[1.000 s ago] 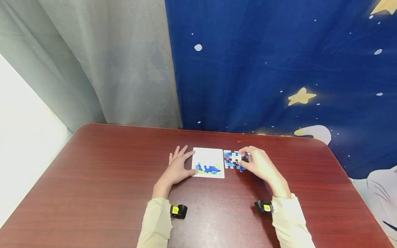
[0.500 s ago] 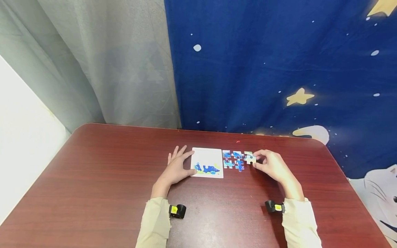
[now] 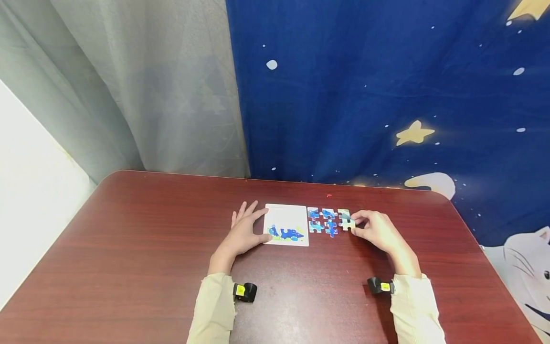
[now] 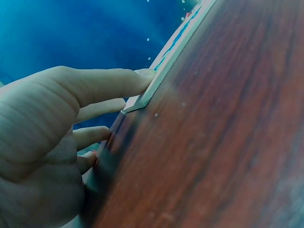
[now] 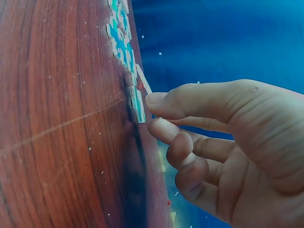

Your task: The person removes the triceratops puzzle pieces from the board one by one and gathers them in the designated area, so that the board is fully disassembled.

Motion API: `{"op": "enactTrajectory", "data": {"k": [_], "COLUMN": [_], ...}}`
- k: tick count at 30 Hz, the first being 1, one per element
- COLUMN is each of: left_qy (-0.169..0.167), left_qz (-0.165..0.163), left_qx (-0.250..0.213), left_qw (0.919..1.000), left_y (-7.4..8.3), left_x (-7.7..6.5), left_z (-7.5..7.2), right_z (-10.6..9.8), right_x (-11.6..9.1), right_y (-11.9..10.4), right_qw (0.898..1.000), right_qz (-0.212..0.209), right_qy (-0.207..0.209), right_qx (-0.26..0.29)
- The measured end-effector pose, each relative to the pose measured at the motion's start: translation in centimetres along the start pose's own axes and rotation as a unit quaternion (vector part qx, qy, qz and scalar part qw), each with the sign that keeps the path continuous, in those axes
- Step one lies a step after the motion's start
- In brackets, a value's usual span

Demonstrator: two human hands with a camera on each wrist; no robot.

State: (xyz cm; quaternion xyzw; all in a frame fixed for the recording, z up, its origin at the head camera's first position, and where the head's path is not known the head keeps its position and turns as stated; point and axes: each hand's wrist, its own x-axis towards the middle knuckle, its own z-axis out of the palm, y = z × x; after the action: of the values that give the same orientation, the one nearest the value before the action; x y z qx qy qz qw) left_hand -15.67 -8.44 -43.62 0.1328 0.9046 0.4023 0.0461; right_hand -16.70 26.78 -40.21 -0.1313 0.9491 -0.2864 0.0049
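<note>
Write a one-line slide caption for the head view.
Left hand rests on the puzzle board while the right hand pinches a loose piece beside five others on a red-brown table.

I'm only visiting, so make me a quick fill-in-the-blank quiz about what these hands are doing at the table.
The left hand rests on the white ____ board.
The right hand pinches a loose puzzle ____.
The loose pieces lie to the board's ____.
The table is reddish-____ wood.

Missing words: puzzle; piece; right; brown

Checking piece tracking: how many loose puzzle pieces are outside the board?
6, as far as visible: top row; bottom row, and at the right hand; that hand may hide more.
</note>
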Motion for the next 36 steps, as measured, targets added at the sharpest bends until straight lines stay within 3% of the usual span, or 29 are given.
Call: {"op": "enactTrajectory", "data": {"k": [16,36], "left_qy": [-0.002,-0.002], "left_qz": [0.000,-0.002], "left_qx": [0.001,0.001], "left_qw": [1.0000,1.0000], "left_y": [-0.02,-0.03], "left_x": [0.03,0.09], "left_z": [-0.03,0.01], "right_z": [0.36,0.54], "right_x": [0.08,0.05], "right_y": [0.49,0.77], "right_qw": [1.000,0.999], "right_qz": [0.000,0.012], "right_qy": [-0.029,-0.036], "right_qx": [0.007,0.003]}}
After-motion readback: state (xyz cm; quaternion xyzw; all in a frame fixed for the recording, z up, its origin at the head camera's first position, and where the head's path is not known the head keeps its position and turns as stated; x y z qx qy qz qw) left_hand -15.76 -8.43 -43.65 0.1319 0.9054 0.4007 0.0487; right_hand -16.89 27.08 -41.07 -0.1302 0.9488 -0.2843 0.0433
